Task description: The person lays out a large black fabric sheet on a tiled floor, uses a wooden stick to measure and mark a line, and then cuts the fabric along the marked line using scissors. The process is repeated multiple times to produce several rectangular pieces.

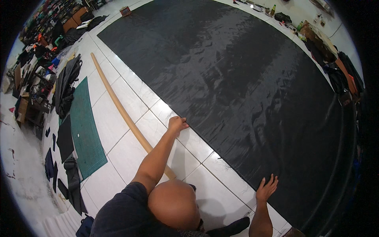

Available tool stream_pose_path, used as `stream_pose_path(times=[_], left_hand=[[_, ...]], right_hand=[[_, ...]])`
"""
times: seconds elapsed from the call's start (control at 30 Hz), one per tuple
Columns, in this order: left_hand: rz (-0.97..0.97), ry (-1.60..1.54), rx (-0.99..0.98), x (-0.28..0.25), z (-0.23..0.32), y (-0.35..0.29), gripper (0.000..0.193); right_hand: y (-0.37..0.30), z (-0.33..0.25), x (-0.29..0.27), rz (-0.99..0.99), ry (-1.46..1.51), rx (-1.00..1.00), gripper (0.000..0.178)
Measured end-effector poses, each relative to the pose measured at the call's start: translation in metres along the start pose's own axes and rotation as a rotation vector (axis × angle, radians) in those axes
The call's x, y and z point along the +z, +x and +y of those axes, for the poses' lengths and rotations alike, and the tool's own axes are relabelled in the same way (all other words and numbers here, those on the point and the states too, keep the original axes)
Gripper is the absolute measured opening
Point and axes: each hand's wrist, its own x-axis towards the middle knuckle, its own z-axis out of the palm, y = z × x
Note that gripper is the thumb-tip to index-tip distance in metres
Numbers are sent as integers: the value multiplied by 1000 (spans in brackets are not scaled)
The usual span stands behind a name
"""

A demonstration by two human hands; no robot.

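A large sheet of black, slightly glossy fabric lies spread over the floor, with shallow wrinkles across it. At its near left edge, my left hand is closed, its curled fingers pinching the fabric's border. Farther right along that same edge, my right hand rests on the fabric with its fingers spread. A long tan pole or tube lies on the floor left of the fabric, passing behind my left forearm.
White floor tiles border the fabric. To the left are a green cutting mat, dark fabric scraps and a black bag or garment. Clutter piles up at the far left; bottles and bundles line the right wall.
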Motion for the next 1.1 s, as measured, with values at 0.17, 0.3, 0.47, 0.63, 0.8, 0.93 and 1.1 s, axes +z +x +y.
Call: stream_pose_path(times=[0.17, 0.3, 0.47, 0.63, 0.8, 0.93, 1.1], left_hand=[[-10, 214, -6, 0, 8, -2, 23], [19, 799, 119, -39, 19, 5, 41], [149, 1533, 533, 34, 74, -60, 44], [-458, 1794, 1035, 146, 91, -112, 42], [-974, 1951, 990, 226, 44, -159, 47], [-1157, 1711, 1094, 259, -58, -199, 47], [-1341, 1463, 1250, 270, -173, -257, 52]], right_hand=[[24, 13, -72, -391, 15, -93, 56], [47, 59, -137, -905, -192, 72, 55], [-55, 191, -204, -637, -167, 142, 41], [-223, 278, -155, -649, -78, 434, 43], [-371, 222, -35, -508, 369, 796, 48], [-391, 150, -3, -80, 430, 1198, 44], [-374, 131, -26, -76, 466, 1191, 42]])
